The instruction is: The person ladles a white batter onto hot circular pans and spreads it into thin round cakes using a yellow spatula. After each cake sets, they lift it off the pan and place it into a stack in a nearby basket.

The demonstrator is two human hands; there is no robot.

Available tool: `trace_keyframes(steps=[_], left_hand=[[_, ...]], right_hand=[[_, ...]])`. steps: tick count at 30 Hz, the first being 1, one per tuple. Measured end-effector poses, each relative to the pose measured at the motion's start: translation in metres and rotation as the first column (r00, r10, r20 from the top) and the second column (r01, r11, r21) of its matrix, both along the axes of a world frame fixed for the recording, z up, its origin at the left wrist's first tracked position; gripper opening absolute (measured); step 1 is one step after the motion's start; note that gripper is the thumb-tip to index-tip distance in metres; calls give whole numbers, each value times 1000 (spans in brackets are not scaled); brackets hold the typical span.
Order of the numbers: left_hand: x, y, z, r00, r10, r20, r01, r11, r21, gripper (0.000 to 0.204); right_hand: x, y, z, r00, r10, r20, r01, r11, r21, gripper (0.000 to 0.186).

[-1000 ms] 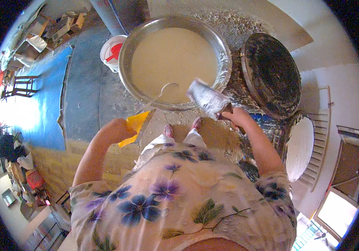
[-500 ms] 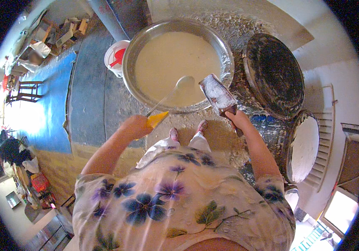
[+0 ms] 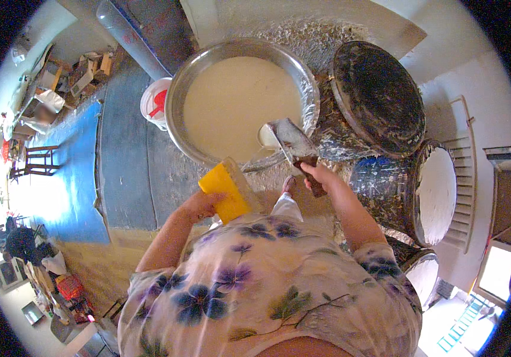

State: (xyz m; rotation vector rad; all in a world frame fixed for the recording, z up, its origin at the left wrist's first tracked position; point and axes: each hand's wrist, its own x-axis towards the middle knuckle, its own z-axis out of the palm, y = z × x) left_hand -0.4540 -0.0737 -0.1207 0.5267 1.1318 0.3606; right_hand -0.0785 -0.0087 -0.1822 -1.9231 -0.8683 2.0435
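My left hand is closed on a flat yellow block with a pale, see-through-looking side; I cannot tell if it is a sponge or a scraper. A ladle has its bowl over the near right part of the metal basin. Its thin handle runs toward my left hand and is lost behind the yellow block. My right hand grips the brown handle of a wide-bladed scraper, whose whitish-smeared blade lies next to the ladle's bowl. Creamy off-white liquid fills much of the basin.
Left of the basin stands a white bucket with a red scoop. To the right are a dark, crusted round lid and a drum with a white top. A wooden stool stands far left on blue flooring.
The yellow block has turned broad side up and come nearer my body. The scraper has moved left to the ladle, and the ladle's bowl has dropped nearer the basin's close rim.
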Motion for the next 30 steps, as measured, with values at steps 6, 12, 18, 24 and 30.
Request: trace_keyframes(steps=[6, 12, 18, 24, 30], left_hand=[[19, 1, -1, 999, 31, -20, -26, 980, 196, 27], [29, 18, 36, 898, -95, -430, 270, 891, 365, 25], [28, 34, 62, 976, 139, -166, -55, 901, 430, 32], [40, 54, 164, 729, -92, -678, 460, 800, 386, 27], [110, 89, 223, 523, -208, -827, 551, 823, 141, 26]], right_hand=[[-4, -40, -4, 959, -82, -271, 74, 997, -37, 30], [6, -60, -24, 982, 40, 186, -106, 928, 357, 27], [5, -40, -40, 975, 56, 216, -153, 870, 469, 23], [-17, 23, -9, 996, 79, 31, -83, 823, 562, 19], [76, 59, 42, 997, -62, 47, 17, 764, 645, 19]])
